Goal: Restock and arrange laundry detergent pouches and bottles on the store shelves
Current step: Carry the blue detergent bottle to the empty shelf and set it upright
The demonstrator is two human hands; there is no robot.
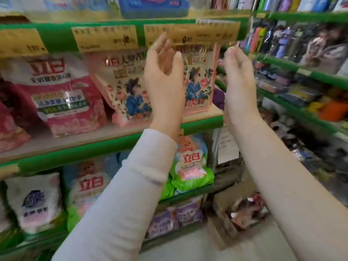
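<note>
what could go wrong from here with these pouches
1. The end pouch stands at the shelf's open right end. A nudge from the left hand or right hand might tip it off.
2. The leaning pouch beside it is tilted, base near the front edge, so it may slide forward.
3. The tags hang low over the pouch tops, so raised fingers could knock one loose.

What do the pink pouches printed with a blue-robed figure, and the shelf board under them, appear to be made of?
Pink pouches: probably thin plastic film with a glossy finish, since light glints off the fronts and the surface creases softly. Shelf board: looks like matt wood or laminate, being tan, flat and unreflective, though blur leaves this open.
</note>
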